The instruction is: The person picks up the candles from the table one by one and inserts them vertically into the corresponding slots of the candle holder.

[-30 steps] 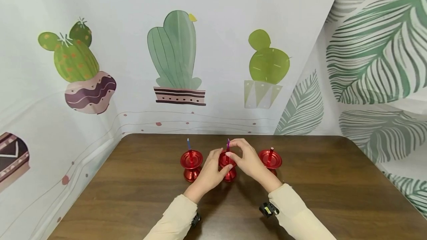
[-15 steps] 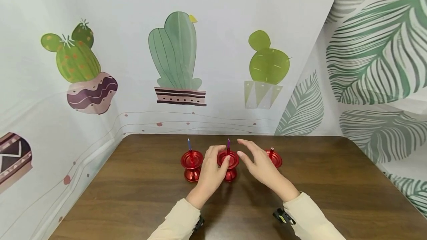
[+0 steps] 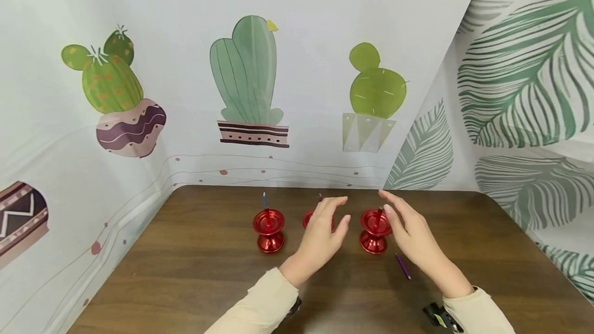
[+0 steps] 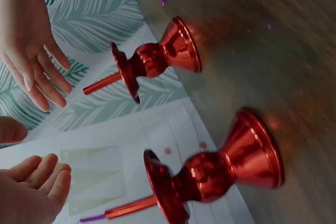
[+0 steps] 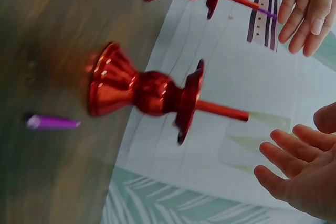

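Left hand (image 3: 320, 238) and right hand (image 3: 415, 233) are flanking the shiny red pedestal candleholder (image 3: 374, 231), loosely spread, empty; slim purple candle (image 3: 403, 266) is lying front-right of it. Only wrist cams are catching the base of the neighbouring red holder (image 4: 210, 177).

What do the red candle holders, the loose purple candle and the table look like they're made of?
Candle holders: metal or metal-coated plastic, glossy; sharp bright highlights run along their curves.

Purple candle: probably wax, smooth and evenly coloured, though plastic can't be ruled out.

Table: wood or wood-look laminate with a slight sheen; streaky brown grain shows, but which of the two is unclear.
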Demonstrator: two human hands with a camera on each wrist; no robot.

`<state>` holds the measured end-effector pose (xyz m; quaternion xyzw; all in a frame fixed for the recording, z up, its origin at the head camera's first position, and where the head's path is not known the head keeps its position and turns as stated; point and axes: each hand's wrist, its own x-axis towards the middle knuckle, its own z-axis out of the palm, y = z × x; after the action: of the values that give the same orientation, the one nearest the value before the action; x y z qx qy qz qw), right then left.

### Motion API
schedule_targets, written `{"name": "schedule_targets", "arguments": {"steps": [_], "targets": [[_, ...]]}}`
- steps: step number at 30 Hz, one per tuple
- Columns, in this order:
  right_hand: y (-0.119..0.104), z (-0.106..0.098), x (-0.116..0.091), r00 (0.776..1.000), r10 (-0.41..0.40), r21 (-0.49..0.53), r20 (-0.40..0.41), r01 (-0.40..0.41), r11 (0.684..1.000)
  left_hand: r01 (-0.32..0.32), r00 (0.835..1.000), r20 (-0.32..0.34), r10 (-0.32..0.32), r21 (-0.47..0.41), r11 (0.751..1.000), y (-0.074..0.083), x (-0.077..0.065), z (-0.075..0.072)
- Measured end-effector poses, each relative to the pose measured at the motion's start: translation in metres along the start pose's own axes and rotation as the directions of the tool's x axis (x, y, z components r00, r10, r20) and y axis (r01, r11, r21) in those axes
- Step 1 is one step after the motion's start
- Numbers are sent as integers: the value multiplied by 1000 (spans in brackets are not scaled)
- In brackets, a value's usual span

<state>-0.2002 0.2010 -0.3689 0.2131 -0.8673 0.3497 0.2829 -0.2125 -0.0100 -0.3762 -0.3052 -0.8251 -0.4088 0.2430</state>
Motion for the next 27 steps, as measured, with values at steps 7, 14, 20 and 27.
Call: {"name": "schedule_targets", "arguments": {"steps": [7,14,20,27], "targets": [[12,-11,-16,996,84,-42,37,-82,996,55,985,161,-56,12,998,2,5,20],[26,-13,-27,989,126,-68,73,-121,990,194,937,300,-178,-24,981,0,14,41],[37,-9,-34,985,141,-67,103,-135,989,232,903,365,-224,24,972,-3,19,57],[47,-6,-37,976,161,-88,144,-150,985,299,867,406,-289,40,954,-6,23,69]]}}
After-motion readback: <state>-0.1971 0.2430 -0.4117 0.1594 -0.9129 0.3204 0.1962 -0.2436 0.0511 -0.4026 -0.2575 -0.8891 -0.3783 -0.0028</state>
